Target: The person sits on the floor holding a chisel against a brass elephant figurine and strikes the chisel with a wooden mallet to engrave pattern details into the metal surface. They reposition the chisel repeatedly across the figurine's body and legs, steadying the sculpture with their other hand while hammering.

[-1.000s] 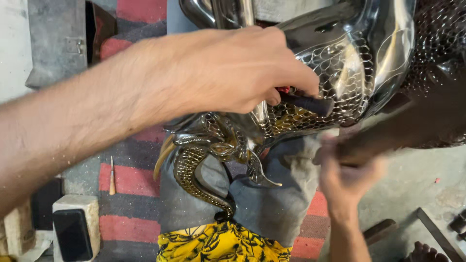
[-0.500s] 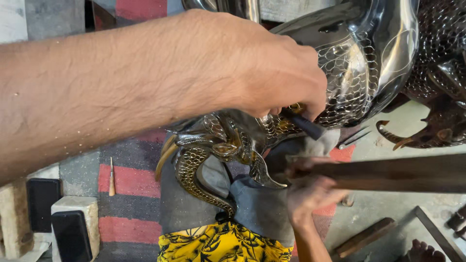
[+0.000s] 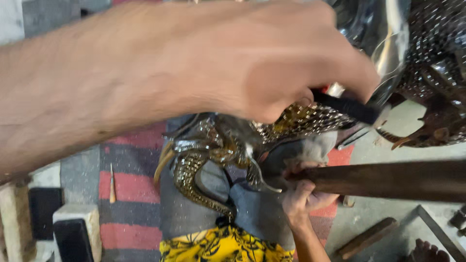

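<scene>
A rug (image 3: 128, 187) striped in red and dark grey is spread over the floor at the left, and a small pale-handled tool (image 3: 112, 184) is laid on it. Pale blocks (image 3: 77, 218) with dark faces are stood at the lower left. At the right a grey concrete floor (image 3: 383, 213) is seen, where a wooden stick (image 3: 366, 237) is laid.

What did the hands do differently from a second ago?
The left hand has slid right along the scaly metal sculpture, keeping its dark tool. The right hand dropped lower and swung the wooden stick level. The sculpture's curled tail stayed put.
</scene>
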